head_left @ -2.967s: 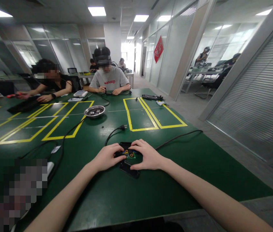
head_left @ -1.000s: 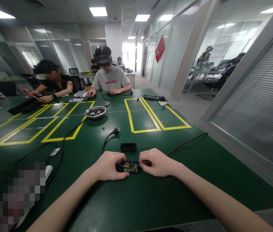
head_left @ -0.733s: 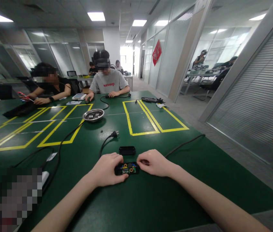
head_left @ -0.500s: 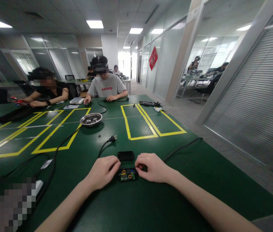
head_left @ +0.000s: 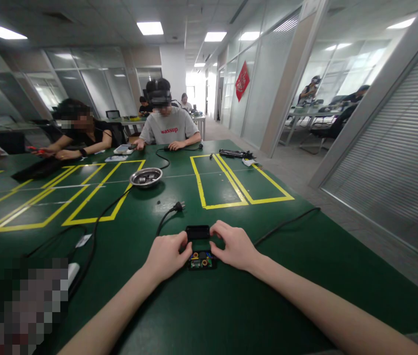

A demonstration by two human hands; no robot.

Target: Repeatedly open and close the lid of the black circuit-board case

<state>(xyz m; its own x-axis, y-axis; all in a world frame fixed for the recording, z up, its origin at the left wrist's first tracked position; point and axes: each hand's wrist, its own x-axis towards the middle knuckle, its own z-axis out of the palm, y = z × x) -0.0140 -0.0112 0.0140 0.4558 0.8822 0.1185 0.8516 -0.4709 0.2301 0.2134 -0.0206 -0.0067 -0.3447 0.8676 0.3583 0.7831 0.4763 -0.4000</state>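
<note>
"Left hand (head_left: 168,253)?"
"Its pinch is standing slightly parted, seemingly empty."
"Between the grips?"
"The circuit board (head_left: 200,261) is lying nearer, the black casing half (head_left: 198,231) beyond."
"Right hand (head_left: 234,246)?"
"Gaping wider, seemingly empty."
"Step?"
"Probably bracketing that half; lifting would be needing firmer pinches."

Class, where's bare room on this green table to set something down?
Free: green table between the forearms, this side of the circuit board; also between right forearm and right cable. Crowded: around the board, beside left hand, right hand and black cover.
</note>
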